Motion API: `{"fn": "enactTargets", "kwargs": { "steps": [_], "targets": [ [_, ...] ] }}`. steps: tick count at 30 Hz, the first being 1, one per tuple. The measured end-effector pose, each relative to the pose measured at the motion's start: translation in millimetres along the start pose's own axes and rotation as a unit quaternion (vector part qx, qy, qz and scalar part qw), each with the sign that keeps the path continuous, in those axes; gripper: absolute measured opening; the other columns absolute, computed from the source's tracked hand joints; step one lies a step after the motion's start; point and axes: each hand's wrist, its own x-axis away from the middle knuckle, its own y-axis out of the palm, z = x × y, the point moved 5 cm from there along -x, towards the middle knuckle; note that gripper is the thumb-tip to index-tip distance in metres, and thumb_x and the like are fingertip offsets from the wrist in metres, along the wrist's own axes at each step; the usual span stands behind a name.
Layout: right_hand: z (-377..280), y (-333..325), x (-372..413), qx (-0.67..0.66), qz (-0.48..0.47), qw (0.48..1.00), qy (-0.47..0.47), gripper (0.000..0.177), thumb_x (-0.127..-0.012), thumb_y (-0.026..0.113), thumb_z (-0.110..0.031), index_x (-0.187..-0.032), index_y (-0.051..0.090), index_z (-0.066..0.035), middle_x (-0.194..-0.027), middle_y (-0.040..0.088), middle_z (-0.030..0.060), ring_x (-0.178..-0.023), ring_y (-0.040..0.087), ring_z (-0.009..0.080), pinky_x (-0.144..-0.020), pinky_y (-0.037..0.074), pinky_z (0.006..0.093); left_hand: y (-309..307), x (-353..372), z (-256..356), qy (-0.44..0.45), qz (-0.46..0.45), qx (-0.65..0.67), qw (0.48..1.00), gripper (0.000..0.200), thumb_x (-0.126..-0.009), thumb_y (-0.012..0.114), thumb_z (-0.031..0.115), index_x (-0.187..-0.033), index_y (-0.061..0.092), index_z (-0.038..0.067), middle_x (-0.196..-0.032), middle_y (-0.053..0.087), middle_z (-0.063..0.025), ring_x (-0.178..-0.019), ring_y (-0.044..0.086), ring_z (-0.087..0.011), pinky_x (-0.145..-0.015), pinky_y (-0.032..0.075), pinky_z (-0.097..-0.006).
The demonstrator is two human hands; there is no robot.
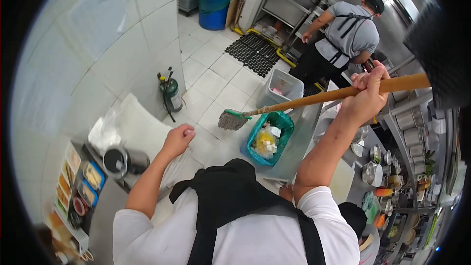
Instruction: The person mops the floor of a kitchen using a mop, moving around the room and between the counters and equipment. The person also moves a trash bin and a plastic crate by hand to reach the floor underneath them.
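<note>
My right hand is raised at the right, its fingers wrapped around the wooden handle of a mop. The handle slants down to the left and ends in a green fitting with grey strands, which overlap the tiled floor in this view. On the left, my left hand is closed in a loose fist, with nothing showing in it, above a white sheet-like surface. Below the mop handle stands a bin with a green liner, filled with food waste and wrappers.
A grey bin stands behind the lined one. One co-worker faces the metal counter; another in a black cap is close at my right. A fire extinguisher stands by the wall, a black mat on the floor.
</note>
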Motion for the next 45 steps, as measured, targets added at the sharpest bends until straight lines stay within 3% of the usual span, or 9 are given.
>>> {"fn": "enactTargets", "kwargs": {
  "steps": [6,14,19,21,27,28,30,37,45],
  "targets": [
    [91,13,-52,-0.040,-0.006,0.999,-0.001,0.027,-0.094,0.062,-0.023,-0.099,0.058,0.003,-0.054,0.043,-0.0010,-0.047,0.039,0.0073,-0.051,0.039,0.0261,24,-155,-6,0.015,-0.084,-0.032,0.996,0.028,-0.084,0.065,0.026,-0.103,0.065,0.005,-0.082,0.067,-0.0165,-0.076,0.065,-0.0285,-0.070,0.050,-0.0379],
    [244,79,-135,-0.023,-0.046,0.997,0.049,0.024,-0.096,0.058,-0.019,-0.103,0.058,0.004,-0.056,0.038,-0.0019,-0.050,0.037,0.0078,-0.053,0.038,0.0271,71,-134,-261,-0.019,-0.310,-0.362,0.879,0.034,-0.083,0.058,0.035,-0.085,0.070,0.003,-0.097,0.066,-0.0215,-0.097,0.060,-0.0391,-0.084,0.049,-0.0480],
    [337,129,-185,-0.026,-0.045,0.995,0.079,0.018,-0.092,0.063,-0.012,-0.099,0.061,0.004,-0.058,0.046,-0.0003,-0.048,0.040,0.0061,-0.050,0.040,0.0237,63,-89,-285,-0.382,-0.127,-0.226,0.887,0.025,-0.082,0.061,0.032,-0.091,0.072,0.011,-0.101,0.068,-0.0154,-0.100,0.063,-0.0332,-0.083,0.051,-0.0447],
    [371,151,-205,-0.002,-0.046,0.996,0.083,0.019,-0.091,0.064,-0.012,-0.099,0.061,0.004,-0.058,0.046,-0.0009,-0.049,0.040,0.0056,-0.050,0.039,0.0235,81,-116,-277,-0.137,-0.263,-0.303,0.906,0.022,-0.080,0.063,0.028,-0.089,0.073,0.011,-0.100,0.069,-0.0151,-0.097,0.064,-0.0334,-0.082,0.052,-0.0444],
    [439,231,-258,0.038,-0.095,0.991,0.081,0.020,-0.094,0.061,-0.014,-0.100,0.060,0.005,-0.057,0.042,-0.0021,-0.048,0.037,0.0047,-0.050,0.036,0.0225,59,-304,-264,-0.295,-0.235,-0.243,0.894,0.026,-0.077,0.065,0.028,-0.093,0.072,0.009,-0.098,0.069,-0.0165,-0.095,0.066,-0.0333,-0.081,0.052,-0.0442],
    [451,241,-267,0.037,-0.112,0.989,0.084,0.019,-0.093,0.062,-0.013,-0.099,0.061,0.005,-0.057,0.042,-0.0023,-0.048,0.036,0.0043,-0.049,0.036,0.0221,68,-349,-305,-0.080,-0.196,-0.210,0.954,0.027,-0.077,0.063,0.029,-0.087,0.073,0.006,-0.094,0.068,-0.0186,-0.091,0.066,-0.0341,-0.079,0.052,-0.0454],
    [468,263,-278,0.053,-0.125,0.987,0.085,0.020,-0.094,0.061,-0.014,-0.099,0.060,0.005,-0.057,0.041,-0.0026,-0.047,0.036,0.0041,-0.049,0.035,0.0215,71,-450,-290,-0.094,-0.345,-0.358,0.863,0.030,-0.080,0.058,0.029,-0.078,0.071,0.003,-0.090,0.068,-0.0205,-0.087,0.064,-0.0384,-0.079,0.051,-0.0474],
    [565,354,-314,0.042,-0.165,0.982,0.086,0.020,-0.094,0.060,-0.012,-0.101,0.059,0.006,-0.054,0.039,-0.0026,-0.046,0.033,0.0044,-0.048,0.034,0.0216,-27,-734,-159,-0.077,-0.004,-0.017,0.997,0.028,-0.083,0.062,0.028,-0.095,0.067,0.004,-0.089,0.067,-0.0158,-0.084,0.064,-0.0315,-0.078,0.050,-0.0398],
    [680,475,-340,-0.065,-0.266,0.947,0.168,0.022,-0.092,0.063,-0.015,-0.100,0.058,0.005,-0.056,0.043,-0.0012,-0.045,0.037,0.0053,-0.044,0.031,0.0218,-350,-803,70,0.096,0.448,0.208,0.864,0.016,-0.091,0.064,0.015,-0.097,0.070,0.002,-0.083,0.065,0.0003,-0.073,0.056,-0.0065,-0.067,0.046,-0.0218]
  ]
}}
